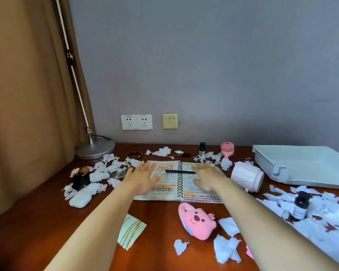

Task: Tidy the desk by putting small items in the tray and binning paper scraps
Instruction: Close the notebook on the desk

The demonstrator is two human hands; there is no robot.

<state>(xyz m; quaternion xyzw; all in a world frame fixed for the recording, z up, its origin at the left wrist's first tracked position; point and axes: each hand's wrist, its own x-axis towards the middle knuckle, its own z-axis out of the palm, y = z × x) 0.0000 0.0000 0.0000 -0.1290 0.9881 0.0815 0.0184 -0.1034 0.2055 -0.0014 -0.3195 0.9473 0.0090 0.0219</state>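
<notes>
1. L hand (143, 178): palm down, fingers straight and spread, over the left page of the open spiral notebook (162, 192). It holds nothing. On my feed I can't tell if it touches the page or hovers.
2. R hand (207, 179): same pose, flat w/ fingers out, over the right page. It grips nothing; contact w/ the paper is unclear.
3. Black pen (177, 171) lies across the spiral binding btwn the two hands. Its right end runs up to the R fingertips and I lose it there.
4. Tray (282, 174): pale blue, at the far right of the table (160, 222), back by the wall. Its right side is cut off by the frame edge.
5. Paper scraps (321, 216): the biggest heap is in front of the tray and runs off the right edge. More lie left of the notebook, along the back and at the front.
6. Dark bottle (300, 206) is half buried in that heap; label unreadable.
7. White ribbed cup (247, 178) lies on its side btwn notebook and tray, just beside the R hand.
8. Pink plush (197, 222) sits in front of the notebook. Striped sachet (133, 231) is partly hidden by the L forearm.
9. Left cluster: a white case (80, 200); the dark lump behind it is too blurred to ID.
</notes>
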